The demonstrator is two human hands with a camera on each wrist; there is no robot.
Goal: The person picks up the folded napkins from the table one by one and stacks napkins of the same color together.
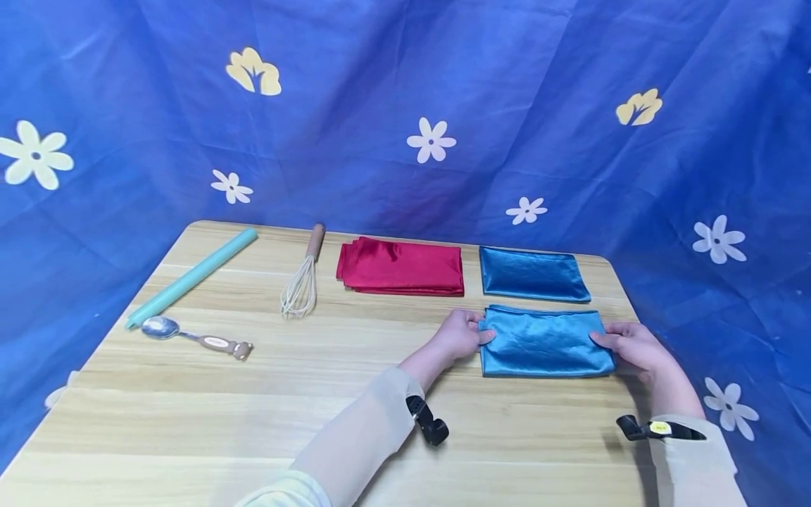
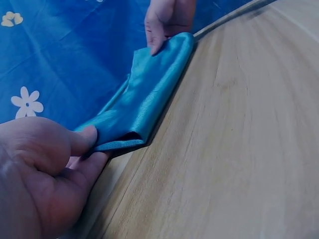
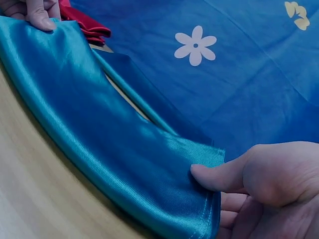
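A folded teal satin cloth (image 1: 545,343) lies near the table's right side, held at both ends. My left hand (image 1: 461,334) pinches its left end, thumb on top and fingers beneath, as the left wrist view shows at the cloth's layered edge (image 2: 119,144). At the opposite end my right hand (image 1: 633,346) grips the stitched edge, thumb (image 3: 219,174) on top and fingers underneath. Just behind it lies a second folded cloth (image 1: 532,274), darker blue. A folded crimson satin cloth (image 1: 405,267) rests to the left of that one.
Farther left on the wooden table (image 1: 355,394) lie a whisk (image 1: 300,282), a mint-green rod (image 1: 193,277) and a spoon (image 1: 196,338) with a brown handle. A blue flowered curtain (image 1: 355,127) hangs behind the table and along its sides.
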